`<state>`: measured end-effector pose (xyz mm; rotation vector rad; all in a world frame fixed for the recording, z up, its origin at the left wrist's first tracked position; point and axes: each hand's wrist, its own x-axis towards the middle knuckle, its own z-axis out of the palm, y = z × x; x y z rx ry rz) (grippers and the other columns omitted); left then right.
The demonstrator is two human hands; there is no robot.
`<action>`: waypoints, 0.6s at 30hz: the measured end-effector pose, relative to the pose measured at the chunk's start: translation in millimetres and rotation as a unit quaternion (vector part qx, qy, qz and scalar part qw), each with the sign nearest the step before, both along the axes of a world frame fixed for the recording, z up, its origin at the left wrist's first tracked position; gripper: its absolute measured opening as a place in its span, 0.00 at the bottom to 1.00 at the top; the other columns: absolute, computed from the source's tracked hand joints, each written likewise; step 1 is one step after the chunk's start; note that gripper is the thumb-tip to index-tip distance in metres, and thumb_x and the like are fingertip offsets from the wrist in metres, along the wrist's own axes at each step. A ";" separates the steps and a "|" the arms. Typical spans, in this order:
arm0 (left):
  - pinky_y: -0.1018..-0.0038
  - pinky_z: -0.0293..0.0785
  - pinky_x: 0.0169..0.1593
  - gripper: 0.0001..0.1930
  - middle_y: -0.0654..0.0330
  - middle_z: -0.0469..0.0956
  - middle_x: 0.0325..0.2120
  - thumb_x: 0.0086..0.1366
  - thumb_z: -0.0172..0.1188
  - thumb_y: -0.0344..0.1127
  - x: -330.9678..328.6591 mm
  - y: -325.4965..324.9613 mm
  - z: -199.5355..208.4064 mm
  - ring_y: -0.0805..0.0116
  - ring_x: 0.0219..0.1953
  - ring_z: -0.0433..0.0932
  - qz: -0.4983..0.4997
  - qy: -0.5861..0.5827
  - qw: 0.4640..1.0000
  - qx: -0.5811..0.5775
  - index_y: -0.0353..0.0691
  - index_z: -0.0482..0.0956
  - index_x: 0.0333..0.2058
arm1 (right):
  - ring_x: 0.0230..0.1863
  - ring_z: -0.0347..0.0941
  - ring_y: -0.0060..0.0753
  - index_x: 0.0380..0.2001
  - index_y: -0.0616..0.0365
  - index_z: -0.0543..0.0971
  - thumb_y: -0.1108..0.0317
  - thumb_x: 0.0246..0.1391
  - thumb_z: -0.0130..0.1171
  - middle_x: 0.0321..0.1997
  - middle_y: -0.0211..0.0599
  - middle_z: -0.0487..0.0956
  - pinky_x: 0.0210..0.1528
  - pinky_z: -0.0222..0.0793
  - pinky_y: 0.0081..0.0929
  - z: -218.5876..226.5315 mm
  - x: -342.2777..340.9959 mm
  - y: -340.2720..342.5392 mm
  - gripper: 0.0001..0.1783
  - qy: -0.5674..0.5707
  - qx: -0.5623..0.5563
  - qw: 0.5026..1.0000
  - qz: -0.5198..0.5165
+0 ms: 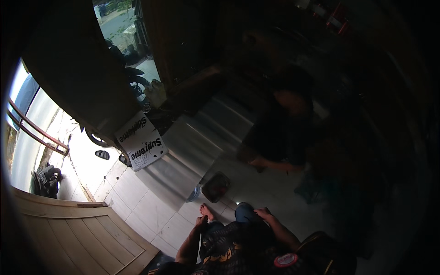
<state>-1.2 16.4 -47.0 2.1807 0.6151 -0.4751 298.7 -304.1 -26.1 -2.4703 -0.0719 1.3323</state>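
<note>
Low in the head view, my left hand (201,221) is closed at my left knee, beside my bare foot (207,211). On the other side, my right hand (262,213) is curled at the knee of my blue trousers (245,212). What either hand holds, if anything, is too small to make out. Ahead of my feet lies a long shiny, wavy sheet (188,146). A white board (141,141) with black lettering rests at its left end. Close to the sheet's near edge sits a dark tray (216,187) with reddish contents.
A person in dark clothes (279,133) bends over the sheet's right side. A clear blue-tinted container (193,194) stands by the tray. At left are a wooden door (87,233), black sandals (102,155) and bright floor tiles. The right side is very dark.
</note>
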 end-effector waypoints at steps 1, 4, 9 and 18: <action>0.60 0.79 0.37 0.19 0.55 0.83 0.30 0.61 0.62 0.40 -4.6 5.8 -8.6 0.58 0.31 0.83 0.063 -0.023 0.997 -0.037 0.37 0.79 0.48 | 0.39 0.85 0.43 0.38 0.53 0.87 0.44 0.55 0.59 0.42 0.42 0.87 0.45 0.78 0.40 0.9 -5.5 9.8 0.24 -0.013 0.005 1.000 0.002; 0.68 0.75 0.27 0.16 0.60 0.79 0.23 0.64 0.65 0.42 -28.5 24.6 -22.0 0.69 0.23 0.77 0.369 0.097 0.877 -0.292 0.34 0.82 0.42 | 0.43 0.84 0.44 0.40 0.53 0.87 0.43 0.51 0.63 0.43 0.41 0.87 0.48 0.77 0.36 10.3 -24.5 32.9 0.25 -0.030 -0.016 0.999 0.011; 0.69 0.81 0.49 0.23 0.57 0.85 0.43 0.57 0.68 0.31 -39.2 45.5 -25.9 0.66 0.42 0.84 0.331 0.186 0.903 -0.201 0.45 0.82 0.54 | 0.47 0.84 0.40 0.41 0.52 0.88 0.45 0.47 0.66 0.45 0.38 0.87 0.52 0.76 0.33 22.1 -43.7 43.3 0.25 -0.005 0.005 0.999 -0.050; 0.68 0.77 0.37 0.21 0.58 0.83 0.25 0.64 0.58 0.50 -45.0 34.7 3.6 0.66 0.29 0.80 0.333 0.052 0.931 -0.140 0.38 0.88 0.39 | 0.21 0.76 0.21 0.37 0.55 0.81 0.61 0.63 0.63 0.25 0.28 0.81 0.22 0.70 0.24 -11.1 67.0 218.2 0.09 0.024 0.234 0.947 -0.220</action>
